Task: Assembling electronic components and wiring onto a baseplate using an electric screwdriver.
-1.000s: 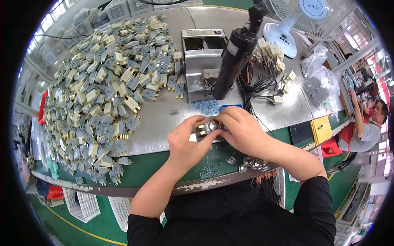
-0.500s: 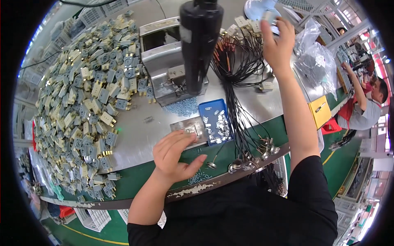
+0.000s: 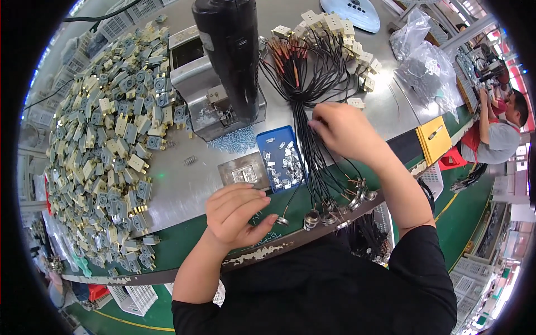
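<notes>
— Well, the right hand [image 3: 340, 131] has come back down from the far right corner of the table, where it was stretched out half a second ago. It now sits on the bundle of black wires [image 3: 312, 111], fingers pinched together on one or two strands near the middle of the table.

— And the other one?

— The left hand [image 3: 237, 215] has hardly shifted. It hovers over the green mat [image 3: 184, 234] at the near edge, fingers loosely curled and apart; I cannot tell whether anything small sits under them. Just beyond it lie the small metal plate [image 3: 243, 172] and the blue tray [image 3: 283, 159] of tiny metal clips.

— So both hands were together a second ago?

— Yes, both closed on a little part near the front edge. Now they are well apart, which I read as one piece finished and a fresh wire being picked out.

— What else is about?

— A heap of grey and cream housings [image 3: 106, 145] fills the left side, and the black press [image 3: 229, 56] stands at the far middle.
</notes>
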`<state>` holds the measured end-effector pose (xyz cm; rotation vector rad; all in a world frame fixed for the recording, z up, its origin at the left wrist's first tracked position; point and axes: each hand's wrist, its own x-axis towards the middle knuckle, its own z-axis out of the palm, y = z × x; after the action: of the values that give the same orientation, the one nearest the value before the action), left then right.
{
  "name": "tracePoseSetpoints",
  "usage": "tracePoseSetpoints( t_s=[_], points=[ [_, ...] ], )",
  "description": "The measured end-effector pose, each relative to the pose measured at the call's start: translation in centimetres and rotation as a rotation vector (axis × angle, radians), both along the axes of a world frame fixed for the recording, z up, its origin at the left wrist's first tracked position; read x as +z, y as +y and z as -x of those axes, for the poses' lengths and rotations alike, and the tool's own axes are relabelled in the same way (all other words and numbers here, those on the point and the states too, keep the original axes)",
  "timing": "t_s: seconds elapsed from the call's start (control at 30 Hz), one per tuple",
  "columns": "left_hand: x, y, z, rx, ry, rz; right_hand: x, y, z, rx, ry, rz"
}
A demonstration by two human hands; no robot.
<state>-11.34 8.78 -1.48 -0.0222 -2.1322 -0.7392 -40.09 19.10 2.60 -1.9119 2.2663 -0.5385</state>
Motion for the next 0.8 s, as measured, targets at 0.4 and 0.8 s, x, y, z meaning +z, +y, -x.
tracePoseSetpoints(
  t_s=[0.4, 0.8],
  points=[
    [0.1, 0.7, -0.1, 0.005, 0.015, 0.029, 0.5, -1.2, -2.0, 0.003, 0.286, -0.330],
    [0.7, 0.8, 0.0, 0.001, 0.071, -0.048, 0.1, 3.6, 5.0, -0.389, -2.014, -0.232]
  ],
)
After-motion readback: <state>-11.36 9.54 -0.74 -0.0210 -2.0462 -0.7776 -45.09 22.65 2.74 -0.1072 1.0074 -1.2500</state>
